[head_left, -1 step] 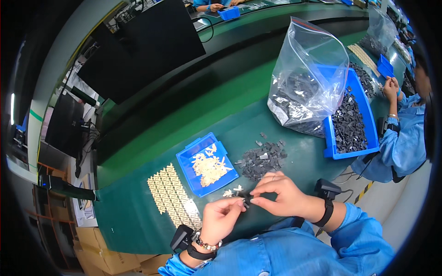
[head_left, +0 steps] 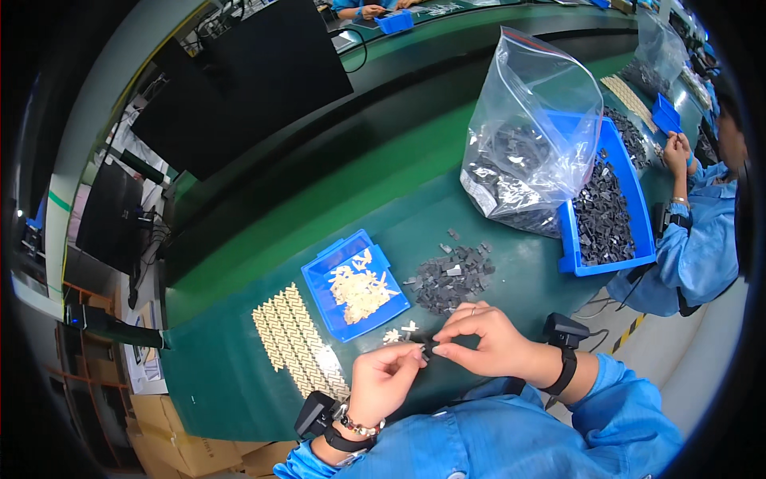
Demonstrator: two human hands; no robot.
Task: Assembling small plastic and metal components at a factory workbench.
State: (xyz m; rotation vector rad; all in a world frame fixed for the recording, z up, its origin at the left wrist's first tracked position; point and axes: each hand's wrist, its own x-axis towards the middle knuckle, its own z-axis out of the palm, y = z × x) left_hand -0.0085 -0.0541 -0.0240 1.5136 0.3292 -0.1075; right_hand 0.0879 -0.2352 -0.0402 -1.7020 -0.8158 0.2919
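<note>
My left hand (head_left: pixel 386 378) pinches a small dark grey piece (head_left: pixel 428 350) between thumb and forefinger. Thumb and forefinger of my right hand (head_left: pixel 488 343) close on the same piece from the other side; its exact shape is too small to make out. Just beyond my fingers lie a few loose cream-coloured parts (head_left: pixel 392 336). A pile of small dark grey plastic parts (head_left: pixel 453 278) sits past my right hand. To its left stands a shallow blue tray (head_left: pixel 327 308) holding cream-coloured parts (head_left: pixel 363 295).
Cream parts lie in zigzag rows (head_left: pixel 294 339) at the left. A clear plastic bag (head_left: pixel 527 152) of dark pieces leans by a large blue bin (head_left: pixel 638 203) at the right. A co-worker's hands (head_left: pixel 677 152) work beyond it. A black panel (head_left: pixel 239 88) stands at the back left.
</note>
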